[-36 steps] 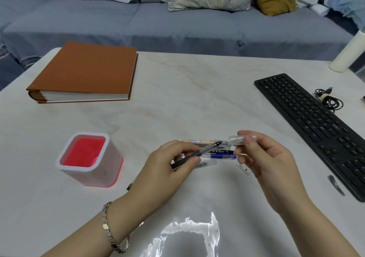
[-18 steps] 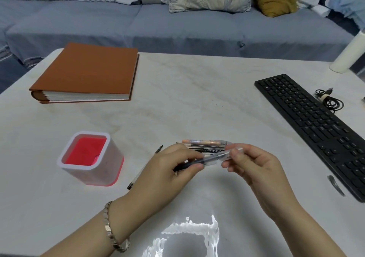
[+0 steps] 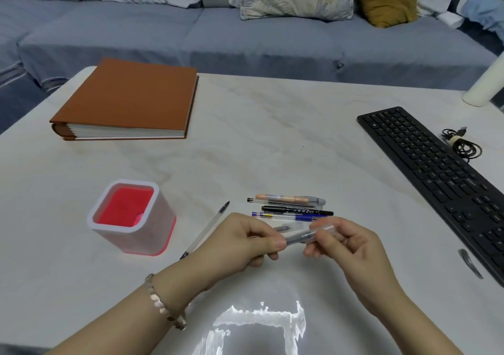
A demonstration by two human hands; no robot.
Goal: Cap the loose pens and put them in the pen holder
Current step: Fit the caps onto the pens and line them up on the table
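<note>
My left hand (image 3: 245, 242) pinches the barrel of a dark pen (image 3: 298, 238), and my right hand (image 3: 351, 248) holds a clear cap (image 3: 321, 230) that sits over the pen's tip end. Just beyond my hands lie several pens side by side: an orange one (image 3: 283, 198), a black one (image 3: 296, 210) and a blue one (image 3: 286, 216). A clear uncapped pen (image 3: 208, 226) lies diagonally left of my left hand. The pen holder (image 3: 131, 218), white outside and red inside, stands to the left.
A brown album (image 3: 131, 101) lies at the back left. A black keyboard (image 3: 436, 169) runs along the right side, with a coiled black cable (image 3: 461, 143) beyond it. A small clear cap or clip (image 3: 469, 266) lies near the keyboard's front. A white cylinder (image 3: 485, 87) stands far right.
My right hand brought the clear cap down from apart and slid it over the tip of the pen in my left hand. Both hands shifted slightly toward me.
</note>
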